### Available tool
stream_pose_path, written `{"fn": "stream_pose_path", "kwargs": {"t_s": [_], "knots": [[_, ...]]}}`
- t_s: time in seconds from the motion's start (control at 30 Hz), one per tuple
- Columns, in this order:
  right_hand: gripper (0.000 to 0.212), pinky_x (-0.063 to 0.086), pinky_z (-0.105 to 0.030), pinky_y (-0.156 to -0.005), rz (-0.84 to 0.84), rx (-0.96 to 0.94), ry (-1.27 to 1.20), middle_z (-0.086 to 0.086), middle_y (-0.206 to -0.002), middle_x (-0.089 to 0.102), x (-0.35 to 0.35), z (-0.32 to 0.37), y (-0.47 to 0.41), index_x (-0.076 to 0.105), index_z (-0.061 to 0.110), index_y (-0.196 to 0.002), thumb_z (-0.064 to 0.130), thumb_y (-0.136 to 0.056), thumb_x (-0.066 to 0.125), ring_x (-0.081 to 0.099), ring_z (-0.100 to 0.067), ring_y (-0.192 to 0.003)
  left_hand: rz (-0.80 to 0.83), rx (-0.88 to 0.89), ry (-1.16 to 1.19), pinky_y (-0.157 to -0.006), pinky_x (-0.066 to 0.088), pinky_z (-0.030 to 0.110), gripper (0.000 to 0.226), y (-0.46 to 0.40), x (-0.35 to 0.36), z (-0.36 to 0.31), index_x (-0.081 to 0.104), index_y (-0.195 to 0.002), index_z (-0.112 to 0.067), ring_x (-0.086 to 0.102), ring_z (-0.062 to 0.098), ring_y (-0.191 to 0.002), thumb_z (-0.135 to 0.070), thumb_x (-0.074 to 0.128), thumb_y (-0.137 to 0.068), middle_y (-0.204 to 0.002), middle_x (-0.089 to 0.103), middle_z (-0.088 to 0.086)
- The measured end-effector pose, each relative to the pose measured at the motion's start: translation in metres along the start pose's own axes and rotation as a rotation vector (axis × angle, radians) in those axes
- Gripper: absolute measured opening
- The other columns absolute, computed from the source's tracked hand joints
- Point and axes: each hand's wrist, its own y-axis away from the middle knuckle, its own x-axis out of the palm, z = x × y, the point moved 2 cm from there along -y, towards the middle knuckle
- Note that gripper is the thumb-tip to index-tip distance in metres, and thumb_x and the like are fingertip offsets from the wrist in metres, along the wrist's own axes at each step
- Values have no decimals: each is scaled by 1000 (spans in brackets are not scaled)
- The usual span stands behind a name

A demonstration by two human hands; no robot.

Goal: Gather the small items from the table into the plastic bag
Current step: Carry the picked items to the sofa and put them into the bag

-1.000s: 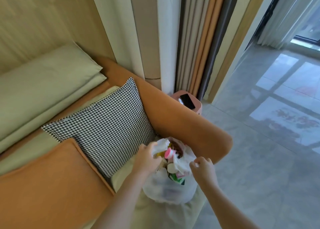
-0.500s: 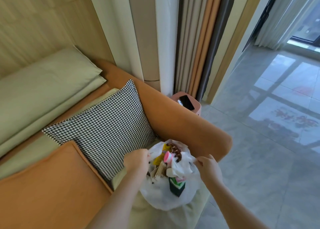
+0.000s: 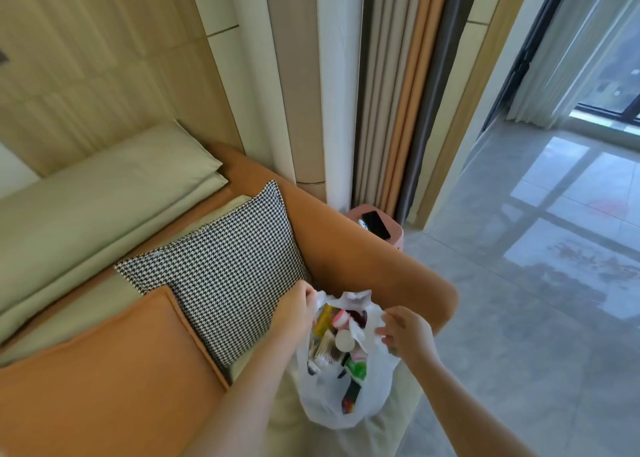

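A white plastic bag [image 3: 341,399] is stood on the pale seat cushion [image 3: 287,422] of an orange sofa [image 3: 367,266], close to the sofa's armrest end; its mouth is held apart from both sides. The left rim of the bag is gripped by the left hand [image 3: 297,313], whose fingers are curled round the thin plastic at the edge nearest the cushions; the right rim is pinched by the right hand [image 3: 407,333], fingers bent over a fold of the plastic, the knuckles turned up toward the camera. Both forearms are seen reaching in from the lower edge of the view.

Inside the open bag a heap of small items is visible: a yellow packet [image 3: 325,318] lies toward the left rim; a pink-and-white round lid [image 3: 341,317] is seen just beside it; a white round cap [image 3: 344,340] sits near the middle; a green-labelled package [image 3: 356,370] is pressed against the translucent wall lower down; a bundle of thin brown sticks [image 3: 325,347] is set against the left side; what the remaining pieces are cannot be told.

A black-and-white houndstooth cushion [image 3: 225,269] is propped just left of the bag, with an orange cushion [image 3: 104,380] overlapping its lower corner; pale green back cushions [image 3: 97,197] are stacked behind. Beyond the armrest a pink bin [image 3: 398,238] is stood on the grey tiled floor [image 3: 519,318], a black phone [image 3: 377,224] lying on its top; striped curtains [image 3: 398,93] hang behind it.
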Motion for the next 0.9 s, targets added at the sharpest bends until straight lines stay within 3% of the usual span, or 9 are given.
{"fn": "stream_pose_path", "kwargs": {"t_s": [0.17,0.23,0.37,0.6,0.7,0.73,0.8,0.87,0.9], "knots": [[10,50,-30,-66,-26,104,-47,-5,-85,55,1,1,13,50,4,-94,8,-96,41,58,-20,-77,-5,-29,89,-82,56,35,19,19,2,1,56,-105,-18,65,15,-90,-26,40,-101,-101,64,-1],[19,52,-33,-76,-30,19,66,-1,-90,56,1,8,18,49,8,-112,7,-95,40,58,-19,-84,-1,-27,69,-89,53,30,25,28,5,0,58,-119,-19,62,12,-99,-24,42,-100,-112,63,-3],[33,43,-15,-63,50,-172,127,0,-104,56,-4,46,37,39,20,-131,9,-99,37,53,-9,-82,-54,-13,84,-94,50,30,29,38,3,-13,60,-124,-11,61,17,-107,-14,46,-98,-119,64,3],[42,41,-13,-73,131,-344,173,-4,-131,48,-12,78,51,42,17,-135,4,-95,44,51,-14,-103,-179,-30,231,-100,45,37,29,43,-20,-39,61,-121,-1,59,27,-114,-6,46,-97,-120,63,15],[45,41,-6,-59,216,-348,296,1,-133,38,-11,66,47,36,20,-139,7,-97,43,45,-5,-94,-141,-78,218,-79,49,34,22,51,-8,-33,67,-93,-6,61,23,-83,-6,45,-96,-90,63,13],[45,42,-7,-58,235,-331,340,0,-134,38,-11,59,46,37,21,-139,8,-97,44,45,-5,-94,-109,-94,182,-65,44,28,27,55,-1,-30,58,-74,-12,52,17,-66,-6,43,-96,-74,54,7],[41,45,-11,-61,250,-304,372,-3,-134,43,-11,45,43,42,22,-135,10,-96,43,50,-9,-99,-77,-127,135,-56,30,23,34,60,10,-24,39,-64,-19,36,9,-58,-8,41,-97,-67,40,-1],[41,44,-12,-62,254,-289,381,-5,-133,45,-13,39,42,47,21,-132,7,-94,43,52,-12,-99,-56,-135,91,-70,38,27,23,65,13,-25,56,-81,-17,51,12,-75,-11,41,-97,-85,54,1],[42,41,-11,-60,264,-291,401,-4,-134,42,-15,38,43,47,20,-132,5,-94,43,50,-12,-97,-49,-128,70,-83,41,28,21,67,13,-27,62,-105,-14,57,14,-95,-13,43,-97,-105,59,3]]}}
